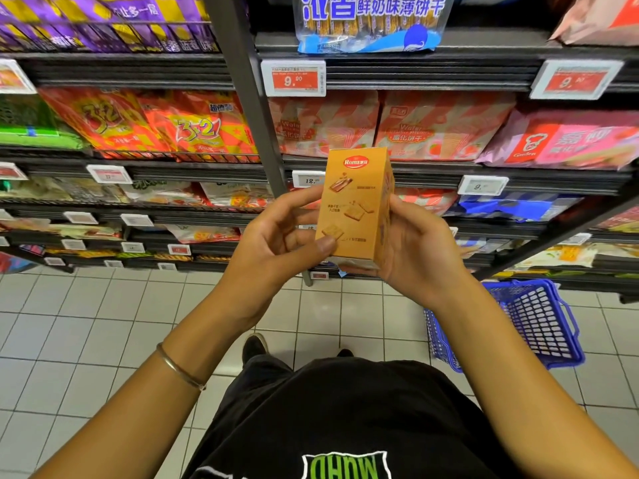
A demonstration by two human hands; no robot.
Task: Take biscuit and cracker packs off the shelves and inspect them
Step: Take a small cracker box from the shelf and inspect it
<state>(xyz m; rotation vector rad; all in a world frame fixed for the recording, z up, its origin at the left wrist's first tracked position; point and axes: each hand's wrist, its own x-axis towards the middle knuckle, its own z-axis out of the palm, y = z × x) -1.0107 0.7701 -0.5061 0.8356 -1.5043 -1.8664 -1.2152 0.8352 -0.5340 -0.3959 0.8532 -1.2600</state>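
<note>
The orange cracker box (354, 205) stood upright before the shelves (432, 179), pinched at its lower corner by the left hand (273, 243) and cradled by the right hand (418, 250). Risk: the light left pinch could let the box twist and drop

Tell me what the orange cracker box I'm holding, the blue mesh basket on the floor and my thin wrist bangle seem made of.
The orange cracker box: likely thin printed cardboard, matte; crisp folded edges, flat panels.
The blue mesh basket: probably moulded plastic, slightly glossy; uniform colour, gridded walls.
The thin wrist bangle: seems metal from its silvery sheen; which metal is unclear.
</note>
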